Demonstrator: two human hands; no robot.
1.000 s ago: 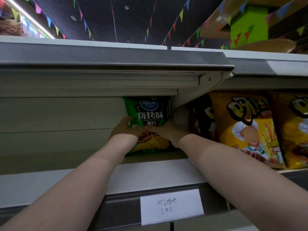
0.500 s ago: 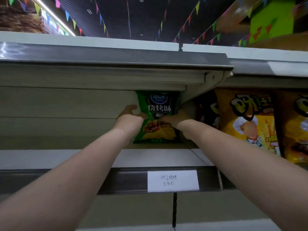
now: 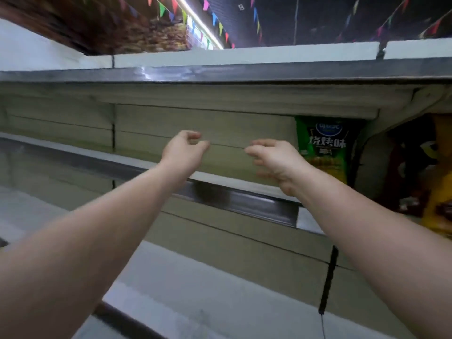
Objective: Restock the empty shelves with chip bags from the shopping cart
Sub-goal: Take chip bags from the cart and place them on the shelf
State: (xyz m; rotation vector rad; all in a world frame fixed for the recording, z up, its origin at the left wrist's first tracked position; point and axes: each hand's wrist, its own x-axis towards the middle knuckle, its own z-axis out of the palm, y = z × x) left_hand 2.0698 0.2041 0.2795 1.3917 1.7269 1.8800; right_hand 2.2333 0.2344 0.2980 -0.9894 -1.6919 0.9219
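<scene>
A green chip bag (image 3: 326,148) stands upright at the right end of the beige shelf (image 3: 225,178), against the back wall. My left hand (image 3: 183,152) and my right hand (image 3: 274,160) hover in front of the shelf, left of the bag, with fingers loosely curled and nothing in them. The right hand is a short gap away from the bag and does not touch it. The shopping cart is out of view.
Yellow and dark chip bags (image 3: 437,192) fill the neighbouring shelf section on the right. A metal price rail (image 3: 244,203) runs along the shelf's front edge. A lower shelf (image 3: 171,285) lies beneath. The upper shelf's edge (image 3: 220,74) overhangs above.
Both hands have let go of the green chip bag and pulled back to the left. The bag stays standing on the shelf. The camera has swung left.
</scene>
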